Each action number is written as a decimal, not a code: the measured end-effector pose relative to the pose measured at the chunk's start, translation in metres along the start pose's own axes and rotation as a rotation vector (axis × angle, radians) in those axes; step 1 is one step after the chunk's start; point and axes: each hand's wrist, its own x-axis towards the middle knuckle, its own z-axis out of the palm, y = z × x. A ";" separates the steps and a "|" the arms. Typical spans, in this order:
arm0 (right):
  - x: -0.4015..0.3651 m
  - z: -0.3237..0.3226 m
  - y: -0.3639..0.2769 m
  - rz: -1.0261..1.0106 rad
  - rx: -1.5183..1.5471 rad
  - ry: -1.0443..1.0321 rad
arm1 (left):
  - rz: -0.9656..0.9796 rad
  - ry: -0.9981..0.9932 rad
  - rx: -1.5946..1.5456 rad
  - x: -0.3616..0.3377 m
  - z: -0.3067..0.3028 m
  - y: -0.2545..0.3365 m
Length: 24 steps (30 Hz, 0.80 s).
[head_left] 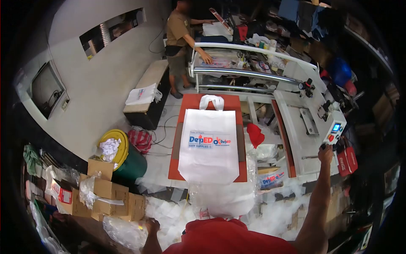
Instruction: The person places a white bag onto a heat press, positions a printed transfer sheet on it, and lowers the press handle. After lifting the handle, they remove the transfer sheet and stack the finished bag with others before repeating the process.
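A white tote bag (209,163) with a printed DepED logo lies flat on the red-edged board (174,167) in front of me, its handles toward the far side. My right hand (325,154) is closed at the dark control just below the press's control box (337,127), which has a lit blue display; the small part under my fingers is hard to make out. My left hand (152,225) hangs low beside my body near the cardboard boxes, its fingers curled and too small to read.
A person (177,29) stands beyond the machine's metal rollers (249,74). More white bags (139,95) lie on a bench at left. A green bin with a yellow rim (125,148), cardboard boxes (111,192), a red cloth (255,135) and a red case (347,161) surround the board.
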 end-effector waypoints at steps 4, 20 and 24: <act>-0.006 -0.016 -0.005 -0.094 0.075 0.071 | 0.173 -0.627 0.569 -0.015 0.030 -0.012; -0.074 -0.064 -0.145 -0.801 0.689 -0.095 | 0.439 -0.245 0.123 -0.076 0.119 0.106; -0.107 -0.063 -0.205 -0.925 0.799 -0.014 | 0.380 -0.283 0.106 -0.145 0.118 0.137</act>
